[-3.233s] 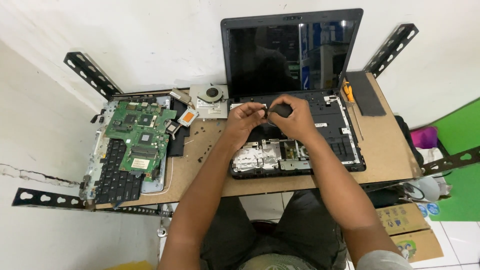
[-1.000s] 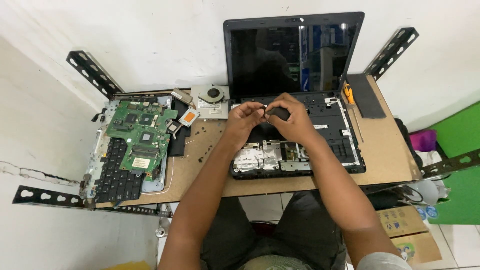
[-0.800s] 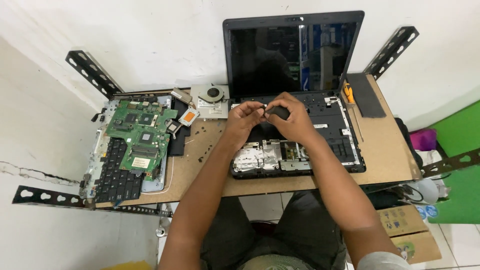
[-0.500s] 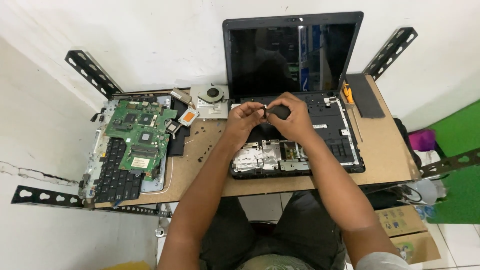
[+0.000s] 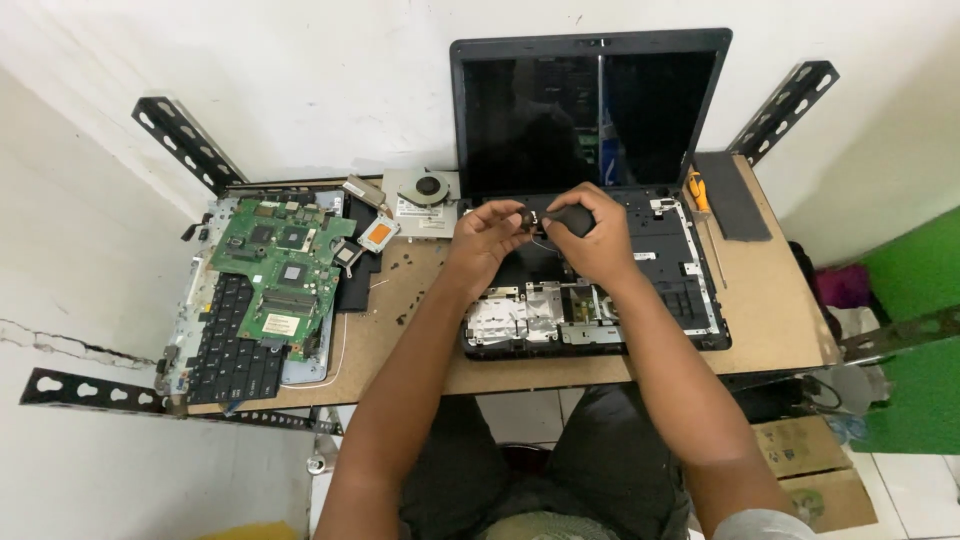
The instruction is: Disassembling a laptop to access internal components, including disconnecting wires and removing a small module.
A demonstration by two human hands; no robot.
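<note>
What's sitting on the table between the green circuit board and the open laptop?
In the head view, between the green circuit board and the open laptop lie a cooling fan on its metal plate, a small orange-topped part and scattered dark screws.

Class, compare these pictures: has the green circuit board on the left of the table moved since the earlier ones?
No. The green circuit board lies on the black keyboard, beside the cooling fan, as before; only the camera shifts slightly.
</note>
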